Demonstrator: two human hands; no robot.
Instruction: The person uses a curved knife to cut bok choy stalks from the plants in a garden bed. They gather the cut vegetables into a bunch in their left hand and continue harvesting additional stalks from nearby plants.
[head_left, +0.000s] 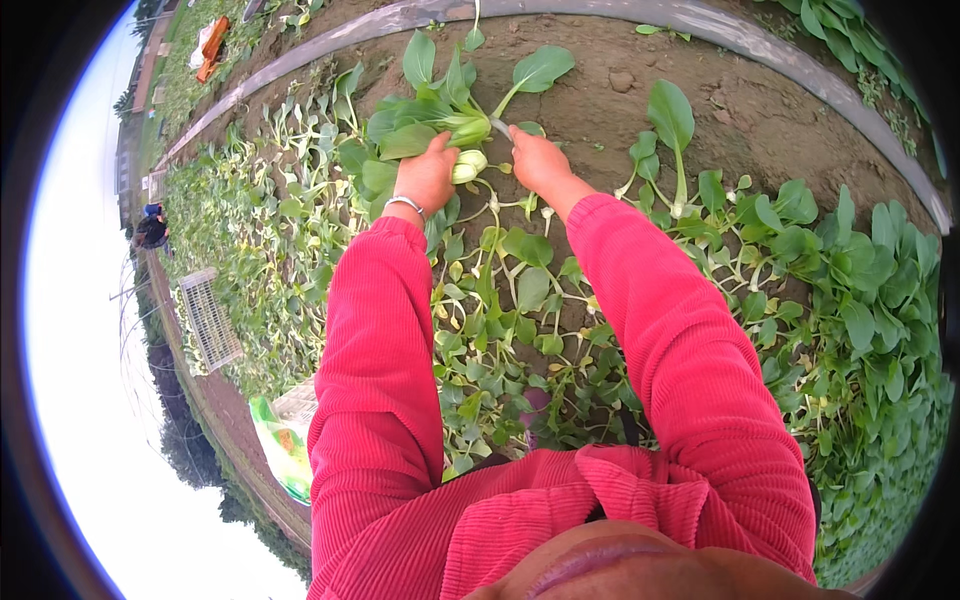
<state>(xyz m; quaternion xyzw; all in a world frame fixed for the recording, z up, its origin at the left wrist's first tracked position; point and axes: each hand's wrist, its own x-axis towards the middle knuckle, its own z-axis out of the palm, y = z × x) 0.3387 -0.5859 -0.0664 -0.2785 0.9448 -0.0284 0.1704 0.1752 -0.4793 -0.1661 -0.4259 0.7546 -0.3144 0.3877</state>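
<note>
My left hand (429, 176), with a bracelet at the wrist, grips a head of bok choy (469, 129). A second bok choy base (469, 166) shows just below it, against the same hand. My right hand (538, 161) is closed on a narrow greyish piece (501, 127) that reaches toward the plant's base; whether it is a blade or a stalk I cannot tell. One loose bok choy leaf (541, 69) spreads above that hand. Beneath both hands lie scattered cut leaves (532, 289) on soil.
Standing bok choy (862, 277) grows densely at the right. A grey strip or hose (570, 7) curves along the far edge of the soil. To the left are a plastic crate (210, 319), a plastic bag (281, 450) and, farther off, another person (153, 226).
</note>
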